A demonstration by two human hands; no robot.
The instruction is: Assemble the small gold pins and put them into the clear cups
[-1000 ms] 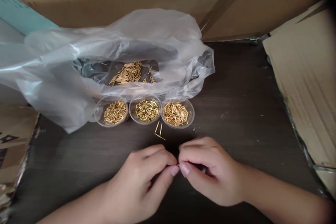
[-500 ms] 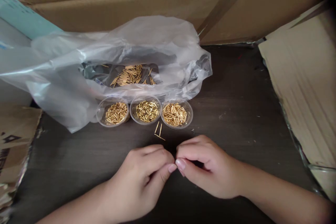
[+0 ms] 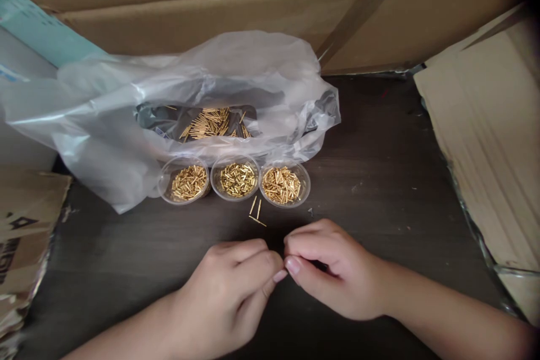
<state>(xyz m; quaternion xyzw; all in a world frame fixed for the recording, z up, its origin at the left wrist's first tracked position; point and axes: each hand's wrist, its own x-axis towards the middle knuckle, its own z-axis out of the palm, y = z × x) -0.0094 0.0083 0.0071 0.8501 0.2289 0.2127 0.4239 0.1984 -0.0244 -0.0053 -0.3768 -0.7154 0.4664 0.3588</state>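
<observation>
My left hand [image 3: 242, 281] is closed in a pinch, its thumb and forefinger tips meeting those of my right hand [image 3: 333, 270], which is pinched as well. Whatever lies between the fingertips is hidden. Just beyond the hands, three thin gold-coloured pins [image 3: 259, 211] rest loose on the dark table. Behind them stand three clear round cups in a row: the left cup [image 3: 162, 185], the middle cup [image 3: 214, 188] and the right cup [image 3: 307, 191]. Each holds many small gold-coloured metal pieces.
A crumpled clear plastic bag [image 3: 101, 124] lies open behind the cups, with longer gold pins [image 3: 211, 122] inside. Cardboard walls the back [image 3: 211, 17] and the right side [image 3: 485, 140]. Another cardboard piece [image 3: 29, 225] is at the left. The table [image 3: 379, 169] is dark.
The fingertips of both hands have shifted slightly, with the left thumb drawn in closer under its forefinger. The camera view has moved a little. The cups and loose pins stay in place.
</observation>
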